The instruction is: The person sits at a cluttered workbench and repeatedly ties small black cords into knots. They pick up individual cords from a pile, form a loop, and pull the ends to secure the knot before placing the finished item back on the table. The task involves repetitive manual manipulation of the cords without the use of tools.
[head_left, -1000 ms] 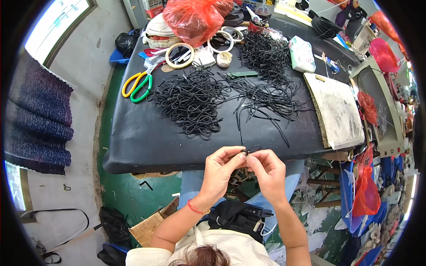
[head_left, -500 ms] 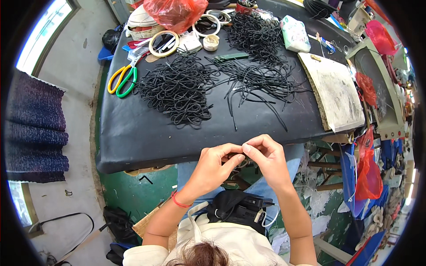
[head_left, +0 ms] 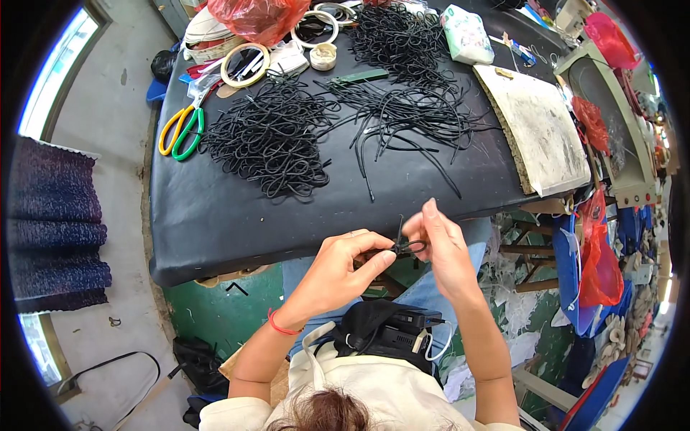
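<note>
In front of the table edge, my left hand [head_left: 346,267] pinches a length of black cord [head_left: 411,246] between thumb and fingertips. The cord forms a small loop toward the right, and a thin end sticks up beside it. My right hand [head_left: 447,251] is at the loop, thumb raised and fingers apart, slightly blurred; it may be touching the cord. On the table lie a pile of looped black cords [head_left: 269,136] at the left and a spread of loose, straighter cords [head_left: 410,118] to its right.
Scissors with yellow and green handles [head_left: 188,144] lie at the table's left. Tape rings [head_left: 246,66], a small round tub [head_left: 323,57], a green strip [head_left: 361,76] and a red plastic bag [head_left: 259,18] sit behind. A stained board [head_left: 535,129] and a tissue pack [head_left: 466,34] are at the right.
My fingertips were together; now the right hand has parted from the left, its thumb lifted. A cord loop and upright end now show between the hands. The view has shifted slightly.
</note>
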A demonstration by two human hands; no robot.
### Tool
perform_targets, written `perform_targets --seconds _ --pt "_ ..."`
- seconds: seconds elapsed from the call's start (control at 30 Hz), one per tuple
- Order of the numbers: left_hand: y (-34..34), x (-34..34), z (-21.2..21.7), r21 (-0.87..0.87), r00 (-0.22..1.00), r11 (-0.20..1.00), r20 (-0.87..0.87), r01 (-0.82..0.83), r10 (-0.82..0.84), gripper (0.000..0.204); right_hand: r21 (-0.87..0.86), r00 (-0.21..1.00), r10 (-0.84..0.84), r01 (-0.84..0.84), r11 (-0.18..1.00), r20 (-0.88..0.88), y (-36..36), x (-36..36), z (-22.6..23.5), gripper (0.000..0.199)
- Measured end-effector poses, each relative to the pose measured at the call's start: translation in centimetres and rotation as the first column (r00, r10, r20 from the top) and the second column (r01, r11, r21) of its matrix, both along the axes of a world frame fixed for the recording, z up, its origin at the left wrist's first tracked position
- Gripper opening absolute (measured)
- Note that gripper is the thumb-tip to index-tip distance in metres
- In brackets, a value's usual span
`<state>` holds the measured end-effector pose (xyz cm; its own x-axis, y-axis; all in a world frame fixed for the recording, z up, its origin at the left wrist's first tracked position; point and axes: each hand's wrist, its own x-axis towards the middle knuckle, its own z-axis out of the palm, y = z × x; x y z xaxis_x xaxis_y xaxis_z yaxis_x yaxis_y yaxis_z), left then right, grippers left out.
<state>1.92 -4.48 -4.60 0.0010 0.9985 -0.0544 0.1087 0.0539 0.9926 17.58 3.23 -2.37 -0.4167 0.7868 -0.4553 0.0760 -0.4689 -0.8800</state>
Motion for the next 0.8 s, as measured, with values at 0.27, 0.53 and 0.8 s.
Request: perform_targets --seconds 0.27,0.53,0.8 --pt "0.3 -0.1 0.8 -0.057 0.993 0.992 -0.034 0.113 -0.115 0.022 0.069 0.984 0.129 -0.121 0.990 -0.126 -0.9 0.4 -1.3 0.025" --pt "-0.2 1.1 -0.9 -0.168 0.939 0.983 0.344 0.069 -0.007 0.017 0.109 0.995 0.062 -0.054 0.993 -0.074 -1.4 -0.1 -2.1 0.029" --pt "-0.3 2.4 -1.0 -0.166 0.937 0.985 0.334 -0.045 0.099 0.018 0.419 0.994 -0.088 0.053 0.906 0.065 -1.7 -0.4 -2.9 0.024"
